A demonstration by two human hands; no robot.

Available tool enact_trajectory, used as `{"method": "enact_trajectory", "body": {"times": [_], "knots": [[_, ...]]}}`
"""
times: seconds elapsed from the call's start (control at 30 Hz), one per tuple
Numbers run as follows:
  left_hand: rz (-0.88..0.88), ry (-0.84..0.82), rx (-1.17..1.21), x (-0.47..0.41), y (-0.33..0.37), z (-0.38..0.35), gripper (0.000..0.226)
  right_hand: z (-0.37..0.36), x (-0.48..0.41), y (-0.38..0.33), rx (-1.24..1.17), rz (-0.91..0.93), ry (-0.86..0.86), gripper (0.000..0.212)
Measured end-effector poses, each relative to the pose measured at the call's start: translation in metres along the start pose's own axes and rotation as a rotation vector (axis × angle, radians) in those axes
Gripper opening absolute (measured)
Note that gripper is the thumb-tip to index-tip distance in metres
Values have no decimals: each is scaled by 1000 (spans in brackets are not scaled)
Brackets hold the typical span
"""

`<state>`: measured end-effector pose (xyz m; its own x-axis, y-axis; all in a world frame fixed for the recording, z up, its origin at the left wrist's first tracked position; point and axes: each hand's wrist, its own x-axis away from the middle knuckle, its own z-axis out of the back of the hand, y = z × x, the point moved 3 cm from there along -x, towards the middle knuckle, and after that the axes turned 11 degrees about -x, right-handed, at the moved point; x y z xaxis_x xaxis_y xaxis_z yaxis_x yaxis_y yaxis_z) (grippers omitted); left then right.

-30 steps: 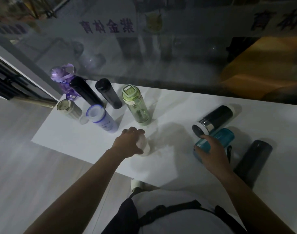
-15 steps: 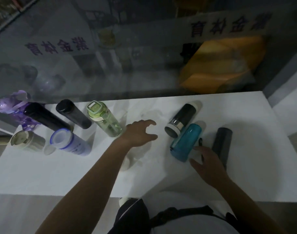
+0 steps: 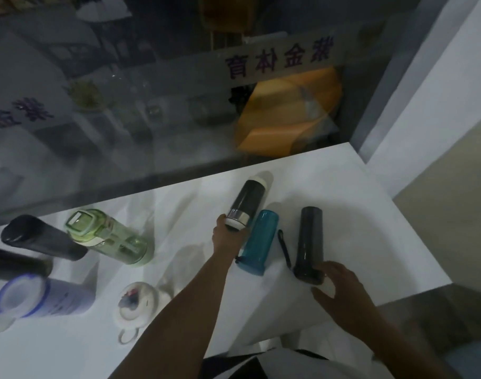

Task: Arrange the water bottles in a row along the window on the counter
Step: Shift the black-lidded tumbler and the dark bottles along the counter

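The left hand [image 3: 227, 237] has its fingers wrapped around the cap end of the black flask [image 3: 246, 205] (near the window) on the counter [image 3: 343, 214]; the right hand [image 3: 340, 291], fingers spread, touches the dark bottle [image 3: 309, 244].

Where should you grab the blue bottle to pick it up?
Probably around the middle of the blue bottle, coming from above. It looks to be standing upright with smooth round sides, and bottles stand close on both sides, so a top-down grip seems easiest.
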<state>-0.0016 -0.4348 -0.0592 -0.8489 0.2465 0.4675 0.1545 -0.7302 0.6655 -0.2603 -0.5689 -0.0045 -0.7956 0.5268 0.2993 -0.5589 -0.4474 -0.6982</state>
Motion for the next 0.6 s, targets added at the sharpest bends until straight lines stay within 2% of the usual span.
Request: {"method": "enact_trajectory", "body": {"times": [0.1,0.2,0.43,0.6], "knots": [[-10,-5,51,0,0,6,65,2,0,2,-18,-1,-9,50],[-45,13,19,0,-1,24,70,1,-3,-2,-45,26,-26,47],[-146,117,4,4,9,105,67,-7,-26,-23,-155,70,-50,38],[-263,175,-348,3,41,156,68,-12,-39,-40,-161,123,-40,44]]}}
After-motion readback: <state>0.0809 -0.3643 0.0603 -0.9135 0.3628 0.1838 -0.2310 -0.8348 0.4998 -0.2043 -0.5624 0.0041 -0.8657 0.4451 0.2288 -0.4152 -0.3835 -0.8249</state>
